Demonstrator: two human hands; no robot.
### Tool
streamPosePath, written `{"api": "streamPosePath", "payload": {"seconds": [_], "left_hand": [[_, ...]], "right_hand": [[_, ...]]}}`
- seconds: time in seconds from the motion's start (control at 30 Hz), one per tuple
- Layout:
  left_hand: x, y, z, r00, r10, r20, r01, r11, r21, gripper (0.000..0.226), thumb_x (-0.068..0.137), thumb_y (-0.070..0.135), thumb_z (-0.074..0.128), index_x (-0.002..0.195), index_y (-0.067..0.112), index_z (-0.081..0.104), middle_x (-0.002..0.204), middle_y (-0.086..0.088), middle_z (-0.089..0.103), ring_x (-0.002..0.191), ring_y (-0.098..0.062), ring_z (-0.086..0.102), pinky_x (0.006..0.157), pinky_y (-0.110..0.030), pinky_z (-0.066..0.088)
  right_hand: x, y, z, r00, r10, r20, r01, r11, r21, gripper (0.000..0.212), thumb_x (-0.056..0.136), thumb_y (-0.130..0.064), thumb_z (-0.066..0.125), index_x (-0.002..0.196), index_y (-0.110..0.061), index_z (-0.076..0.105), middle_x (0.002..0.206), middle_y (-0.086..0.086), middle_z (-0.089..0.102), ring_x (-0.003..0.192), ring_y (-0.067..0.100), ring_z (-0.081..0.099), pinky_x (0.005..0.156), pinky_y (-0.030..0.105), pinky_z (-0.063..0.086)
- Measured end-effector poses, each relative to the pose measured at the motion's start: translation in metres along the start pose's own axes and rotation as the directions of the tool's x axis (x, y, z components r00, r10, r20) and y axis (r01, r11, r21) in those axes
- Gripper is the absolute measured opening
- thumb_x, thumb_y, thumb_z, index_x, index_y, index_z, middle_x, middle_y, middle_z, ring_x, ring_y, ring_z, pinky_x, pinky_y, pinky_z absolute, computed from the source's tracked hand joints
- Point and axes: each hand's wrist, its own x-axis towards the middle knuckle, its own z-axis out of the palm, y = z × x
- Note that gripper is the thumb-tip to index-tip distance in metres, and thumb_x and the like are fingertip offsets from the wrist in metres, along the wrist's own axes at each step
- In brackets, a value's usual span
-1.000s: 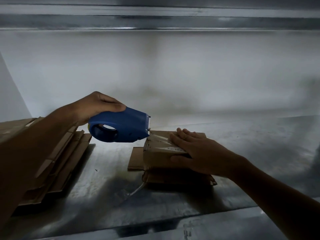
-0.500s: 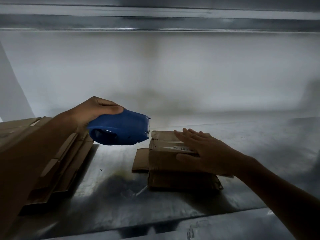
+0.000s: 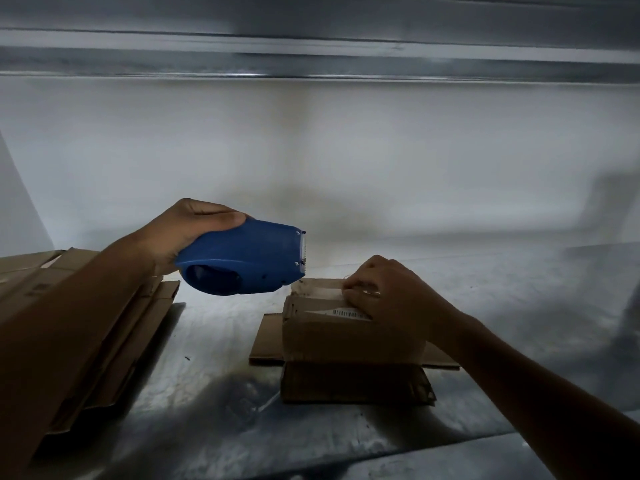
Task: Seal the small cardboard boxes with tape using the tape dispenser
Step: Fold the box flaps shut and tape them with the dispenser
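A small brown cardboard box [image 3: 339, 337] with a barcode label stands mid-table on top of another flattened box [image 3: 353, 382]. A strip of clear tape [image 3: 320, 291] runs across its closed top flaps. My right hand [image 3: 388, 289] rests on the box top with its fingers curled, fingertips down on the tape. My left hand [image 3: 183, 230] grips the rear of a blue tape dispenser [image 3: 249, 261], held in the air just left of and above the box. Its serrated cutter faces the box's far left corner, and I see no tape joining them.
A stack of flattened cardboard boxes [image 3: 114, 327] lies at the left, partly under my left forearm. A flat cardboard sheet [image 3: 266, 341] sticks out beneath the box. The metal table [image 3: 519, 306] runs right, with a pale wall behind and a metal shelf overhead.
The dispenser has lifted off the box's left edge and the tape no longer stretches from it. My right hand went from flat on the box top to curled fingers on the tape.
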Motion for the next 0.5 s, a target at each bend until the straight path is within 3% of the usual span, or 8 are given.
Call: {"api": "streamPosePath", "payload": {"seconds": [0.1, 0.17, 0.33, 0.43, 0.5], "left_hand": [[-0.001, 0.002, 0.003, 1.000, 0.003, -0.015, -0.004, 1.000, -0.015, 0.050, 0.070, 0.051, 0.079, 0.108, 0.018, 0.080, 0.109, -0.011, 0.077, 0.098, -0.026, 0.074, 0.075, -0.022, 0.059], [-0.002, 0.004, 0.006, 1.000, 0.002, -0.030, -0.003, 1.000, -0.015, 0.042, 0.076, 0.043, 0.073, 0.108, 0.016, 0.079, 0.109, -0.012, 0.077, 0.094, -0.024, 0.074, 0.073, -0.021, 0.059], [-0.003, 0.002, 0.009, 0.999, 0.024, -0.021, -0.024, 1.000, -0.003, 0.086, 0.047, 0.071, 0.087, 0.111, 0.014, 0.078, 0.107, -0.011, 0.077, 0.093, -0.024, 0.075, 0.071, -0.022, 0.058], [-0.002, 0.000, 0.006, 1.000, 0.002, -0.020, -0.002, 1.000, -0.003, 0.087, 0.045, 0.075, 0.086, 0.110, 0.017, 0.079, 0.109, -0.011, 0.077, 0.099, -0.027, 0.074, 0.081, -0.029, 0.059], [-0.004, -0.002, 0.002, 1.000, -0.018, -0.006, 0.018, 1.000, 0.001, 0.085, 0.048, 0.075, 0.086, 0.111, 0.019, 0.079, 0.111, -0.011, 0.076, 0.102, -0.029, 0.073, 0.090, -0.037, 0.053]], "right_hand": [[-0.003, 0.002, 0.002, 0.993, -0.003, -0.119, -0.003, 0.999, -0.052, 0.026, 0.096, -0.050, 0.056, 0.103, -0.029, 0.069, 0.101, -0.012, 0.055, 0.098, 0.008, 0.048, 0.083, 0.030, 0.042], [-0.006, 0.000, 0.004, 0.983, -0.015, -0.183, -0.012, 0.989, -0.149, 0.024, 0.096, -0.050, 0.052, 0.093, -0.028, 0.061, 0.089, -0.013, 0.051, 0.089, 0.008, 0.046, 0.079, 0.030, 0.038], [-0.012, -0.005, 0.003, 0.979, 0.074, -0.190, -0.119, 0.964, -0.238, 0.025, 0.093, -0.052, 0.048, 0.090, -0.028, 0.046, 0.090, -0.011, 0.049, 0.091, 0.014, 0.044, 0.089, 0.039, 0.040], [-0.011, -0.003, 0.000, 0.990, 0.024, -0.136, -0.051, 0.978, -0.200, 0.017, 0.096, -0.040, 0.047, 0.106, -0.028, 0.051, 0.104, -0.010, 0.052, 0.103, 0.014, 0.043, 0.098, 0.042, 0.040], [-0.008, -0.001, -0.002, 0.996, -0.086, -0.030, 0.077, 0.971, -0.228, 0.036, 0.099, -0.029, 0.045, 0.135, -0.032, 0.049, 0.132, -0.008, 0.052, 0.123, 0.014, 0.040, 0.106, 0.040, 0.039]]}}
